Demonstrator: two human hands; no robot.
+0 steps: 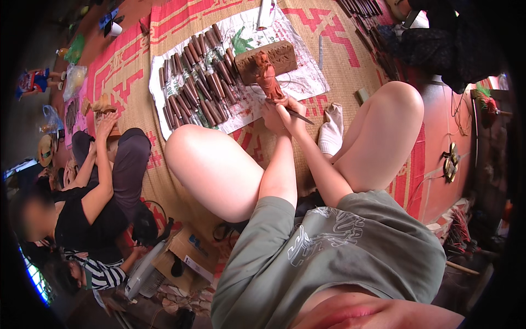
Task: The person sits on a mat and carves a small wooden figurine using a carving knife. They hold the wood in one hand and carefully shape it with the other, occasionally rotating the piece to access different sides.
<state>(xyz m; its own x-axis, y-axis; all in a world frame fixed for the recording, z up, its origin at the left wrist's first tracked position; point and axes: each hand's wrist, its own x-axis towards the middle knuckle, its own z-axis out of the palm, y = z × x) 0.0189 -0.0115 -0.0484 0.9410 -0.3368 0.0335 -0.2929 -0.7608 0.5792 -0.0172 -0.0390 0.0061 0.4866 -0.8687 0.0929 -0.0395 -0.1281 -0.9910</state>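
Figure (268, 82) held at its base by left hand (272, 118), over the sheet (311, 83) before the block (285, 58), presumably for steadiness; thin tool (302, 117) pinched in right hand (294, 114) (tip hidden). Other tools (193, 90) laid in rows, probably for quick picking.

we hold a reddish-brown carved statue (268, 81) by its base, its head pointing away from us and slightly left. it looks like a robed figure, with folds cut into its body. we also grip a slim dark tool (302, 117) beside the base, its handle slanting back to the right.
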